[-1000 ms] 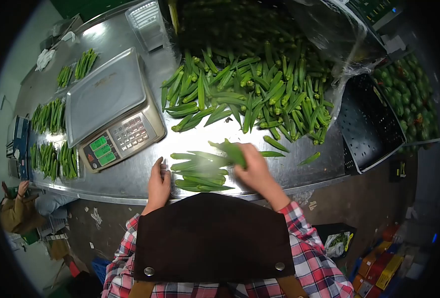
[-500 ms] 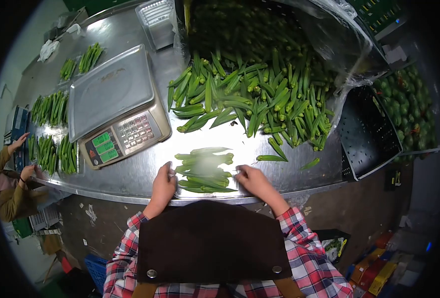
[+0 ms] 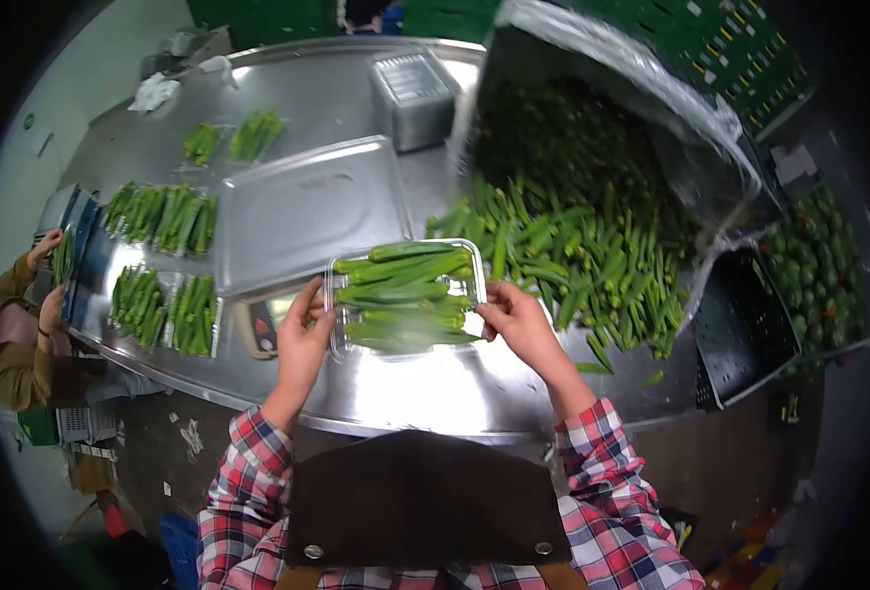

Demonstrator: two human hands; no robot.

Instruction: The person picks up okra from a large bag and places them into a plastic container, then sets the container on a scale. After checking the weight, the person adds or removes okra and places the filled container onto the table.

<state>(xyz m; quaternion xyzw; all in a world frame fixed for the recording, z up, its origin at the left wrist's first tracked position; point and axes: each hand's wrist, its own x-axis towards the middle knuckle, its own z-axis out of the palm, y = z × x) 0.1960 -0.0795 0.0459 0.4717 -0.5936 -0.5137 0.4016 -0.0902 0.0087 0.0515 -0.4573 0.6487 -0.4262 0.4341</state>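
A clear plastic tray (image 3: 334, 339) filled with green okra (image 3: 406, 292) is held up between my two hands, over the front of the steel table. My left hand (image 3: 303, 323) grips its left edge, and my right hand (image 3: 510, 317) pinches its right edge. Part of the scale's body and keypad is hidden behind the tray and my left hand. The scale's metal plate (image 3: 307, 211) lies just beyond, to the left. Loose okra (image 3: 592, 265) spills in a large pile behind my right hand.
Packed okra trays (image 3: 165, 216) sit on the table's left side. Stacked clear trays (image 3: 413, 98) stand at the back. A black crate (image 3: 747, 324) is at the right edge. At the far left, a co-worker's hands (image 3: 50, 280) hold okra by a blue device.
Both my hands have lifted the okra tray off the table and moved it forward, beside the scale. The camera view has shifted. The co-worker's hands now have okra between them.
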